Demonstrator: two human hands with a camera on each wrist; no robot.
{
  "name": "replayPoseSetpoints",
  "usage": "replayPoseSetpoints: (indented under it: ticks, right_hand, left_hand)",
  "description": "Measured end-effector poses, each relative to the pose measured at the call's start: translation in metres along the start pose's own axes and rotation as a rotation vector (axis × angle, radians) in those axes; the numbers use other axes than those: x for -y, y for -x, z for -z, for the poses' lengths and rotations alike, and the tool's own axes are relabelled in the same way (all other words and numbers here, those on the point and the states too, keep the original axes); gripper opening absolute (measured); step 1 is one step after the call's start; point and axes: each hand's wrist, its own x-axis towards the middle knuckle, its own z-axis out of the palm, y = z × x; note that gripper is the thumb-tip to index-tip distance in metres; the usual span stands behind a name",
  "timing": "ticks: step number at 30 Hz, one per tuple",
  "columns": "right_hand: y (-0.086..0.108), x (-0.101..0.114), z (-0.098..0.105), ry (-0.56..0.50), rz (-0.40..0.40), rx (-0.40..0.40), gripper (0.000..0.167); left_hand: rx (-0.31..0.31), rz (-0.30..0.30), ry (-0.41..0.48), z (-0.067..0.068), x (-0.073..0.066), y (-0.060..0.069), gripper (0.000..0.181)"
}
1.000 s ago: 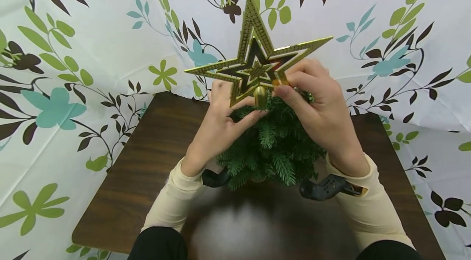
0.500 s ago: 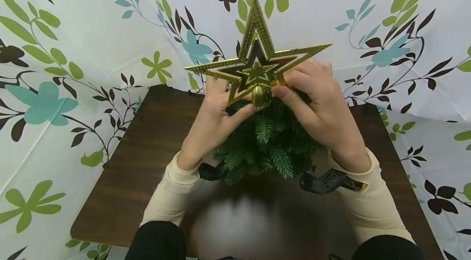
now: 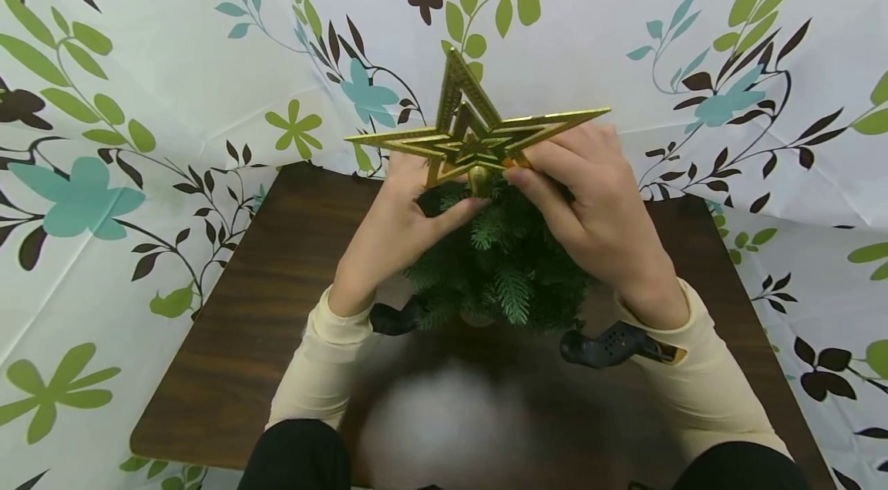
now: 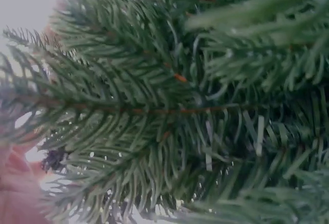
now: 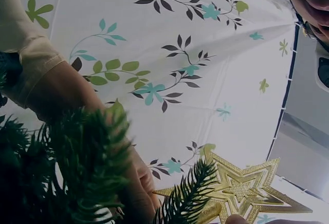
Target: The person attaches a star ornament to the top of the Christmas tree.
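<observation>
A gold star tree topper (image 3: 472,147), with cut-out layers and a short socket at its base, stands over the top of a small artificial Christmas tree (image 3: 513,274). My right hand (image 3: 600,213) pinches the star's lower right point between thumb and fingers. Just below the socket, the thumb of my left hand (image 3: 391,224) presses at the tree's top; its other fingers are partly hidden behind the star. Green needled branches (image 4: 154,108) fill the left wrist view. In the right wrist view the star (image 5: 241,188) is tilted, partly behind a branch (image 5: 193,190).
Beneath the tree is a dark wooden table (image 3: 277,274). A white cloth (image 3: 229,105) printed with leaves and birds hangs behind and at the sides. Black wrist mounts (image 3: 610,344) sit at both cuffs. Part of a person shows at the right wrist view's upper right.
The star has tipped, so its top point appears lower and its face flatter. Both hands have shifted slightly left, keeping their hold. Earlier, the head view also moved a little.
</observation>
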Motion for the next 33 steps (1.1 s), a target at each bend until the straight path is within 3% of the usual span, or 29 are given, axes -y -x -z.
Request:
replayPoseSetpoints:
  ticks: [4,11,18,21,28,31,33]
  right_hand:
    - [0.000,0.002,-0.002,-0.010,0.003,-0.013,0.049]
    - [0.001,0.007,0.000,0.077,0.048,-0.088,0.045]
    - [0.004,0.003,-0.001,0.087,0.055,-0.105,0.046]
    - [0.005,0.002,-0.001,0.073,0.045,-0.085,0.047]
    - [0.007,0.000,0.004,0.053,0.045,-0.062,0.048]
    - [0.012,-0.003,0.005,0.042,0.033,-0.134,0.045]
    - [0.018,-0.005,0.004,0.026,0.008,-0.231,0.045]
  left_hand:
    - [0.020,0.014,0.003,0.001,0.001,0.001,0.037]
    - [0.014,-0.054,0.012,-0.001,0.001,0.001,0.032]
    - [0.008,0.006,0.042,-0.001,0.001,0.001,0.028]
    - [0.012,0.002,0.066,0.000,0.003,0.004,0.034]
    - [0.001,0.049,0.226,0.014,0.017,0.026,0.045]
    - [-0.051,0.064,0.354,0.019,0.026,0.035,0.045]
    - [-0.094,0.080,0.418,0.022,0.033,0.041,0.043]
